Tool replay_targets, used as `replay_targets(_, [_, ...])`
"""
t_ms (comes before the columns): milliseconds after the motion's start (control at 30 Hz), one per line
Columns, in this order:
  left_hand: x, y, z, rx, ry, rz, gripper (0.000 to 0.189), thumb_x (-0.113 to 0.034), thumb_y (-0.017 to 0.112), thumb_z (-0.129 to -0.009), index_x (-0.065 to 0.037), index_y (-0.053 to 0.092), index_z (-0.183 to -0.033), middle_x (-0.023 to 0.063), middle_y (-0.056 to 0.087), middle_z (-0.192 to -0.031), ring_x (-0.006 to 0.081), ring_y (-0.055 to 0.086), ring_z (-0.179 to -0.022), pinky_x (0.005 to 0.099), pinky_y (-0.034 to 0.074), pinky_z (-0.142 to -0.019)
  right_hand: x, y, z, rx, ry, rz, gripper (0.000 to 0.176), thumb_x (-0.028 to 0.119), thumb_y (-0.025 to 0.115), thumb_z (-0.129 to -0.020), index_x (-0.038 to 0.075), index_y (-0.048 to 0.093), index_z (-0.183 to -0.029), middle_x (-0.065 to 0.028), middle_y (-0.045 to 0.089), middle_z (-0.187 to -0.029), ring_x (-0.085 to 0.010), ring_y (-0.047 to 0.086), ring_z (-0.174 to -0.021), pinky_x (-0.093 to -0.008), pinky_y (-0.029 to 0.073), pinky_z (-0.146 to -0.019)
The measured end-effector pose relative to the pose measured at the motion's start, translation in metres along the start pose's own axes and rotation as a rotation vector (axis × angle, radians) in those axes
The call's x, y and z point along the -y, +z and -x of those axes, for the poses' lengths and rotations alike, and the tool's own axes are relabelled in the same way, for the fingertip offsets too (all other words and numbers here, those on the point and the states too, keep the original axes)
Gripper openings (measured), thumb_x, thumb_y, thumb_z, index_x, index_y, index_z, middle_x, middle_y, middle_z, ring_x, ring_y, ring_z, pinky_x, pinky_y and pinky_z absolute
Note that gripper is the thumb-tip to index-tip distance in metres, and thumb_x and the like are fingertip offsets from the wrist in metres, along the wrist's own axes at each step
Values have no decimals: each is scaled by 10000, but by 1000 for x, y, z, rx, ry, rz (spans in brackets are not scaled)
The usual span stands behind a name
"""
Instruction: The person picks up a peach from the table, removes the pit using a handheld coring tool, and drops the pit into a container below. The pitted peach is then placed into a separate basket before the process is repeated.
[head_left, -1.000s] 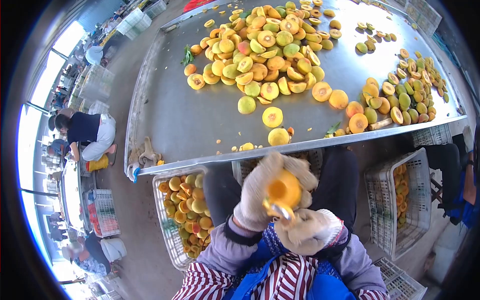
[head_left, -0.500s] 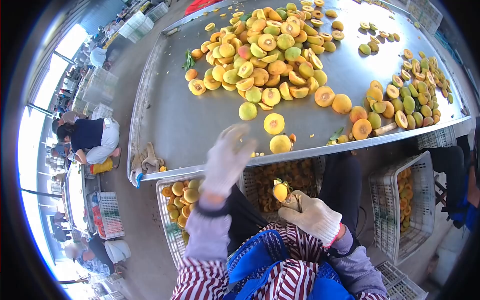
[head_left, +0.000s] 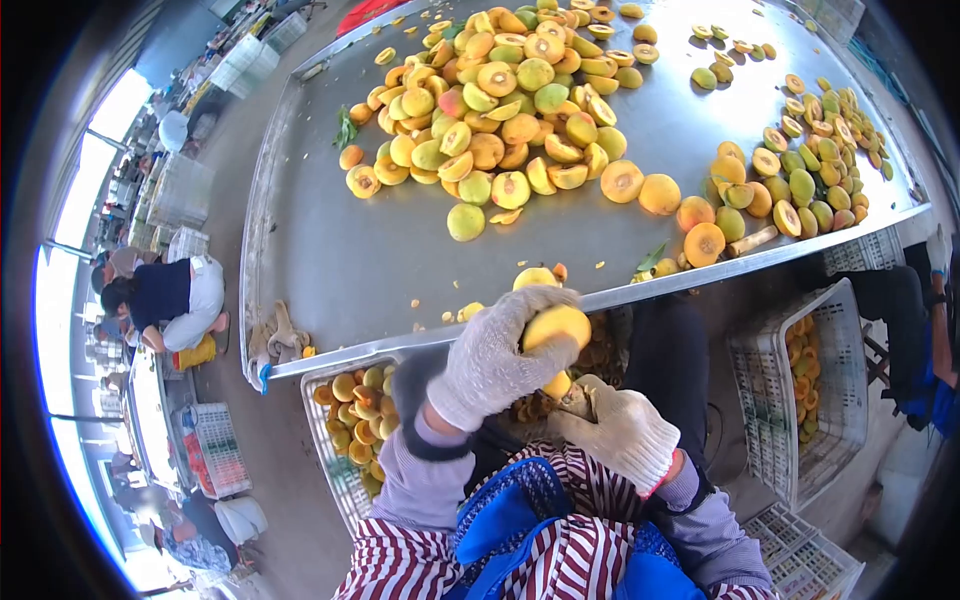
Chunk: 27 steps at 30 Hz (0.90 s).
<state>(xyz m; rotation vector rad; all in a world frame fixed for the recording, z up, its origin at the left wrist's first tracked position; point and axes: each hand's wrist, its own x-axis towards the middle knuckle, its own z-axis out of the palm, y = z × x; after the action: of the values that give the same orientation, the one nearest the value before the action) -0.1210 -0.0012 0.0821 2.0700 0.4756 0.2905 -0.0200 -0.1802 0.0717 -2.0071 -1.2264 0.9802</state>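
My left hand (head_left: 500, 355), in a pale work glove, is closed around a yellow peach half (head_left: 557, 327) just off the table's front edge. Lower and to the right, my gloved right hand (head_left: 622, 432) is closed in a grip; what it holds is mostly hidden between the fingers. A small yellow fruit piece (head_left: 557, 385) shows at its fingertips, below the held half. Another peach half (head_left: 536, 277) lies on the table edge behind my left hand. Farther back, a large heap of cut peaches (head_left: 500, 110) rests on the metal table (head_left: 330, 250).
A second pile of peaches (head_left: 820, 185) lies at the table's right. Crates of fruit stand below: one crate (head_left: 325, 440) at left, another crate (head_left: 770, 400) at right. Cloth gloves (head_left: 280, 335) lie on the near left corner. People (head_left: 175, 300) work at far left.
My left hand has come down and right from over the table edge and now holds a peach half. One half is gone from the table front. My right hand stays nearly in place.
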Motion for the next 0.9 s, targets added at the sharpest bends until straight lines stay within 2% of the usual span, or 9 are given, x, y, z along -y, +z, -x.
replay_targets(67, [6,7,16,-167,-171,150,508,-186,726,-861,-89,530,-1319,106,663,-1119,200,665,-965,316,552,-832,13,-3,5,-20,45,-332,262,261,723,-879,33,631,-970,-85,593,-664,-138,581,-600,-314,487,-605])
replay_targets(133, [1,5,25,-219,-338,962,497,-193,702,-880,-58,518,-1322,134,652,-1184,218,656,-1005,337,543,-879,22,-5,8,-18,25,-357,271,268,728,-880,31,630,-967,-93,603,-655,-171,606,-591,-321,494,-593])
replay_targets(167, [-9,9,29,-228,-251,1059,502,-267,674,-924,-30,501,-1331,157,634,-1220,226,648,-1027,349,534,-911,26,-5,11,-26,20,-385,280,275,733,-881,29,629,-965,-100,613,-647,-204,631,-582,-328,500,-582])
replay_targets(300, [-21,26,40,-228,-122,1026,635,-531,548,-980,-23,494,-1357,166,621,-1248,218,632,-1065,349,519,-952,38,-10,15,-84,13,-345,290,278,746,-876,27,628,-961,-108,622,-635,-249,655,-557,-339,508,-550])
replay_targets(567, [-51,48,49,-388,-92,1023,575,-492,524,-1006,-1,563,-1303,177,630,-1248,220,648,-1037,352,538,-912,34,6,24,-190,-125,-341,292,269,737,-882,15,628,-976,-158,655,-681,-298,697,-621,-370,532,-552])
replay_targets(700, [-58,49,50,-464,-129,1110,515,-442,530,-1015,9,598,-1255,169,665,-1169,207,664,-960,332,551,-853,28,5,25,104,77,-633,266,258,712,-921,11,622,-965,-65,642,-680,-164,636,-598,-299,493,-554])
replay_targets(800, [-57,35,47,-252,-172,1106,451,-384,523,-1028,26,640,-1176,149,696,-1067,189,668,-867,320,552,-801,30,-6,28,297,230,-827,257,257,700,-940,14,623,-962,8,603,-685,-69,541,-604,-248,442,-553])
replay_targets(867, [-65,32,43,-264,-178,734,592,-520,497,-996,37,643,-1133,171,691,-1008,207,662,-781,314,550,-678,33,-15,29,378,301,-895,255,258,697,-945,15,624,-963,38,579,-693,-33,489,-617,-228,414,-554])
replay_targets(900, [-62,37,48,-273,-83,689,607,-533,481,-1006,30,609,-1190,183,678,-1065,225,664,-838,344,555,-734,36,-19,32,377,274,-877,250,255,695,-946,17,624,-969,33,585,-699,-31,494,-619,-231,415,-554])
